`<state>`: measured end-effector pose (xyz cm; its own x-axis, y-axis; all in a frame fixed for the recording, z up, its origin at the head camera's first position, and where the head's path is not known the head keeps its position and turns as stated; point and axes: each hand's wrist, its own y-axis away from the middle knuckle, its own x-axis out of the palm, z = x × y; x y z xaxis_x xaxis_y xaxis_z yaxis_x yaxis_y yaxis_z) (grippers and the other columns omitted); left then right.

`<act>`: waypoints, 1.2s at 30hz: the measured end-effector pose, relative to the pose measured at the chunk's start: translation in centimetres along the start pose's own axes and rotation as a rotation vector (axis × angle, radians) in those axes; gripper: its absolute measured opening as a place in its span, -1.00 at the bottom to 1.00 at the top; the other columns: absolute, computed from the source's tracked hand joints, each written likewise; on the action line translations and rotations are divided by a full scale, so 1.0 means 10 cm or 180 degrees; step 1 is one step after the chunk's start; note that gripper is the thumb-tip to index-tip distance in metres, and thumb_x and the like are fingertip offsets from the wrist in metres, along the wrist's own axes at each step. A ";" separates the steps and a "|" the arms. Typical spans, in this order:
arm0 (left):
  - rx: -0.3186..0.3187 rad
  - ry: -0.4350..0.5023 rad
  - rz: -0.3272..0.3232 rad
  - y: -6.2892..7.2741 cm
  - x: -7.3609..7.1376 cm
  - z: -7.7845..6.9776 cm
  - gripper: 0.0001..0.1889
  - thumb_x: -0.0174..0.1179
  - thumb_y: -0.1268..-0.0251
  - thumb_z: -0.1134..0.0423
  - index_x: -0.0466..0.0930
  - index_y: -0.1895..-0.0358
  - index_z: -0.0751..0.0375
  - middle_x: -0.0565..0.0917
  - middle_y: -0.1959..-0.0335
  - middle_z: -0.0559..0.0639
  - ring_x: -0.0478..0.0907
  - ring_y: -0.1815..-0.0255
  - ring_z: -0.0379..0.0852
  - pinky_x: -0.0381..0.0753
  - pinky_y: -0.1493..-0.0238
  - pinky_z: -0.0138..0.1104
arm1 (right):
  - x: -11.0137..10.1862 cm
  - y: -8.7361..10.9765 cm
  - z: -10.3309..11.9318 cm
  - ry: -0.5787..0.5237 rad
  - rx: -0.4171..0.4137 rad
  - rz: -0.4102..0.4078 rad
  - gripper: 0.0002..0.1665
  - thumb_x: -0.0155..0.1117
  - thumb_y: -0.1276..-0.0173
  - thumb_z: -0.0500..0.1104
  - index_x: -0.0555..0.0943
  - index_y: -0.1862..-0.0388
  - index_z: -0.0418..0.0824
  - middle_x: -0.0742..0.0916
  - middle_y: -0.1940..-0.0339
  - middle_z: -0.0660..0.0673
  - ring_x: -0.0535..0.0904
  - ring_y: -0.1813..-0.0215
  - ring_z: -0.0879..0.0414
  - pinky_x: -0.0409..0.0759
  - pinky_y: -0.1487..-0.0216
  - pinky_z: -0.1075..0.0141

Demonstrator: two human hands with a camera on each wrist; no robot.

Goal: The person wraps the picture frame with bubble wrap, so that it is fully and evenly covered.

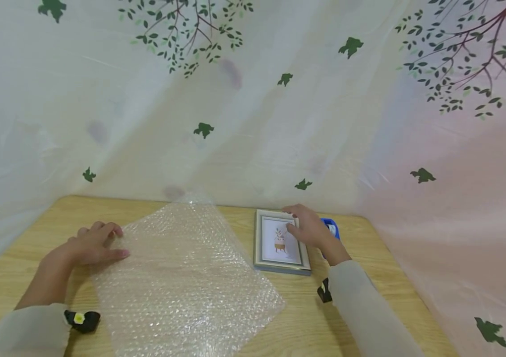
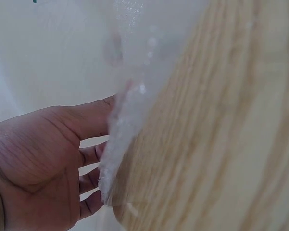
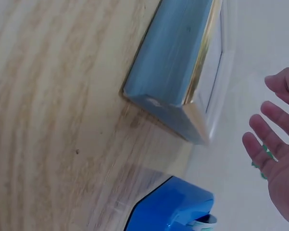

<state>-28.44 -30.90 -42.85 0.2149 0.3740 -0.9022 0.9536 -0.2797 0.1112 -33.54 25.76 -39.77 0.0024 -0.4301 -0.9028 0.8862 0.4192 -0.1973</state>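
A sheet of clear bubble wrap (image 1: 181,277) lies spread on the table. At its left edge is my left hand (image 1: 94,243), thumb and fingers apart and loosely bent; in the left wrist view the fingertips reach the edge of the wrap (image 2: 130,125). To the right of the sheet a picture frame (image 1: 280,240) lies face up, showing a potted plant drawing. My right hand (image 1: 308,225) is over the frame's right side, fingers spread. From the right wrist, that hand (image 3: 283,139) appears apart from the frame's blue-grey side (image 3: 168,53), holding nothing.
A blue plastic object (image 1: 333,228) with a white part stands right of the frame, partly behind my right forearm. The wooden table (image 1: 382,277) ends at a pale curtain (image 1: 253,124) printed with leaves and branches, hanging behind and on both sides.
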 end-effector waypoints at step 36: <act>-0.0062 0.0061 -0.0001 0.00 0.00 0.00 -0.29 0.32 -0.24 -0.32 0.41 -0.18 0.18 0.32 -0.23 0.51 0.26 -0.10 0.53 0.34 0.15 0.28 | 0.21 -0.22 -0.47 -0.1168 0.1437 0.0237 -0.15 0.30 -0.44 -0.32 0.14 -0.61 -0.35 0.47 -0.42 -0.48 0.50 -0.35 -0.28 0.47 -0.32 -0.11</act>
<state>-28.42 -30.94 -42.86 0.2183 0.3911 -0.8941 0.9576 -0.2624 0.1190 -37.65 27.71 -43.02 0.1611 -0.6951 -0.7006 0.9869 0.1114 0.1164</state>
